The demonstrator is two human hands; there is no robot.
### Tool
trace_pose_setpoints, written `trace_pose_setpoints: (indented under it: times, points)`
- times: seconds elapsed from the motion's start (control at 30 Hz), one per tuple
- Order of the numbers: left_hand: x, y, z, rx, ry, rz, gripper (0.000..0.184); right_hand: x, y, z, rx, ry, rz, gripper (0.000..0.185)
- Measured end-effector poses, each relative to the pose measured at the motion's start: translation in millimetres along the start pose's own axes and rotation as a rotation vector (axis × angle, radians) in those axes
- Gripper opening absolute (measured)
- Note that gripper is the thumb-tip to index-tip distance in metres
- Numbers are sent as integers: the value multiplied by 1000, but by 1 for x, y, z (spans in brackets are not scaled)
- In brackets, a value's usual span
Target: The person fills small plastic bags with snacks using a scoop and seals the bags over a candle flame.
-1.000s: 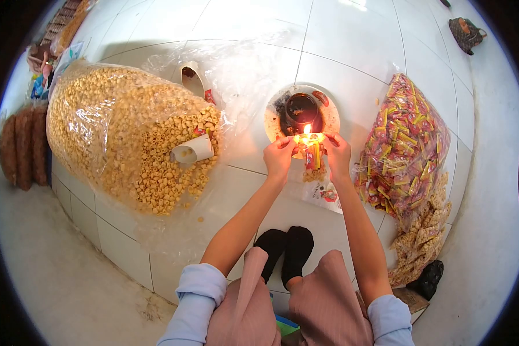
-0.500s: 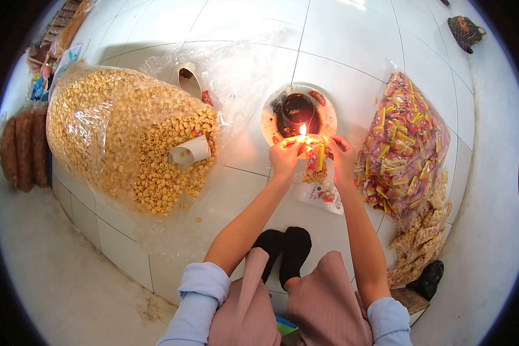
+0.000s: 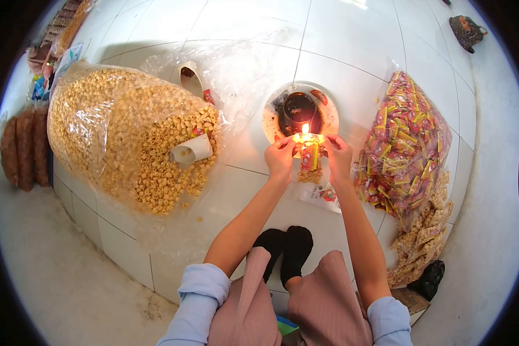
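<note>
My left hand (image 3: 280, 157) and my right hand (image 3: 337, 153) pinch the two top corners of a small clear snack packet (image 3: 310, 160). Ring-shaped snacks and a red and yellow sachet show inside it. The packet's top edge is at a small flame (image 3: 305, 128). Behind the flame, a dark round burner (image 3: 300, 108) stands on a stained white plate (image 3: 267, 122). Under the packet, a white printed pouch (image 3: 322, 196) lies on the floor, partly hidden.
On the left lies a big clear bag of ring snacks (image 3: 92, 121) with a white scoop (image 3: 191, 149); another white cup (image 3: 190, 79) is behind. To the right are a bag of red sachets (image 3: 403, 144), filled packets (image 3: 424, 242) and a black bag (image 3: 428, 279).
Both hands have shifted slightly, with the packet still stretched between them. The packet's top edge stays by the flame, and the sachet inside hangs a little differently.
</note>
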State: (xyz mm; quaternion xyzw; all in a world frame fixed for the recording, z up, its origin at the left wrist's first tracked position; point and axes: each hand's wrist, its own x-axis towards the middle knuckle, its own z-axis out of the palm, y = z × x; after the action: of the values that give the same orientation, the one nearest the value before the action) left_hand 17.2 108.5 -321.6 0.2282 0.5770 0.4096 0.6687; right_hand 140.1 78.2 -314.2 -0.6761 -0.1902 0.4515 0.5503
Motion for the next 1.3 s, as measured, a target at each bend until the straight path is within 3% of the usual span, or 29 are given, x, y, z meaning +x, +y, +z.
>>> trace_pose_setpoints:
  times: [0.17, 0.27, 0.33, 0.37, 0.43, 0.53, 0.6, 0.67, 0.73, 0.8, 0.93, 1.0, 1.23, 1.3]
  points:
    - [-25, 19, -15, -62, 20, -11, 17, -25, -14, 13, -135, 2, -76, 16]
    - [-72, 53, -23, -70, -47, 119, 16, -73, -54, 8, -185, -22, -237, 16]
    - [-107, 80, -30, -50, -283, 269, 22, -112, -90, 1, -172, -31, -284, 11]
    - [-126, 97, -28, -58, -299, 296, 22, -130, -103, -3, -156, -68, -356, 9]
    - [-164, 133, -25, 590, -257, 905, 17, -167, -134, -9, -207, -129, -587, 5]
    - [-201, 169, -27, 559, -461, 1001, 13, -213, -175, -22, -282, -152, -754, 8]
    - [-232, 194, -31, 552, -449, 1083, 8, -234, -195, -30, -269, -139, -872, 9]
    - [-251, 214, -40, 367, -324, 1084, 6, -259, -219, -38, -22, -59, -849, 7]
    - [-269, 234, -41, 253, -320, 1052, 8, -278, -244, -50, -4, -56, -911, 6]
    - [-309, 255, -30, 128, -464, 980, 14, -295, -262, -56, 53, -97, -903, 6]
    - [-354, 267, -5, 304, -793, 1028, 24, -327, -289, -52, 117, -117, -929, 6]
    - [-359, 269, 2, 235, -739, 1065, 25, -331, -294, -53, 168, -127, -954, 7]
    - [-344, 241, 10, -196, -375, 837, 22, -318, -290, -54, 152, -47, -910, 9]
    - [-323, 227, 12, -258, -380, 815, 24, -308, -289, -61, 281, 64, -894, 11]
